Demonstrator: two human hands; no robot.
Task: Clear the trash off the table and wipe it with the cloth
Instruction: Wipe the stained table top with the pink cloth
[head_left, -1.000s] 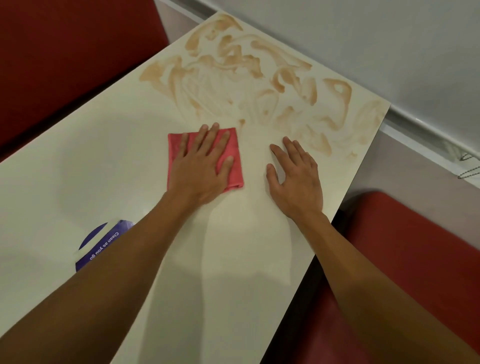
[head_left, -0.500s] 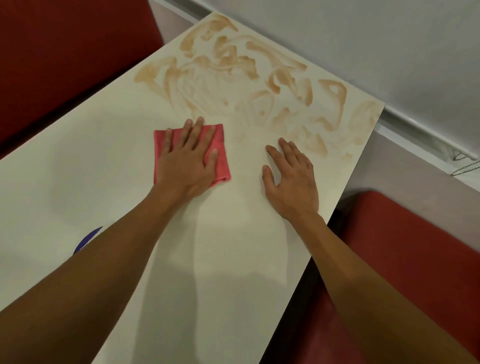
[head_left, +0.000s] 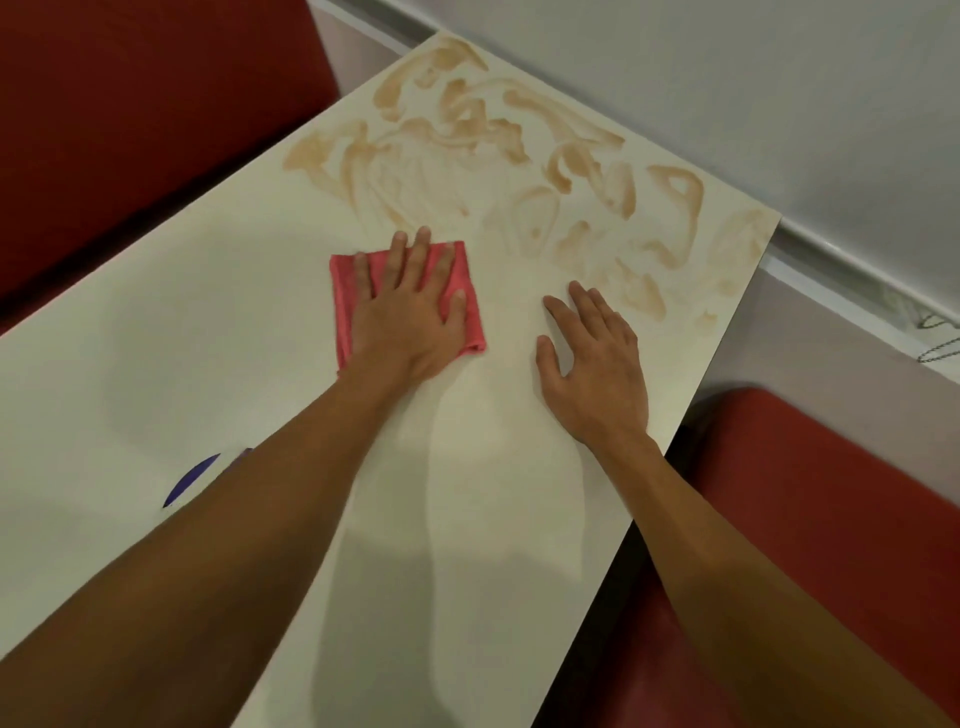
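Step in hand: judged to be wiping, with no trash seen on the pale cream rectangular table.
Tan-brown swirled smears: covered the upper centre and upper right of the frame, right up to the table's right edge and far corner.
Folded pink-red square cloth: lay flat at centre frame, just below the near fringe of the smears.
Left hand: spread wide with straight fingers, pressed palm-down on the cloth, gripping nothing.
Right hand: lay open and flat on bare tabletop right of centre, just beside the cloth but apart from it, fingertips near the lowest smears; probably bracing.
Doing it well: best pushed up-frame into the stain under firm, even pressure, in overlapping strokes from left to right; best refolded to a clean face once soiled, lest the brown merely be thinned out.
Risk: could be swept over the right edge onto the dark red padded bench seat at lower right.
Purple sticker: showed at lower left, partly hidden by the left forearm.
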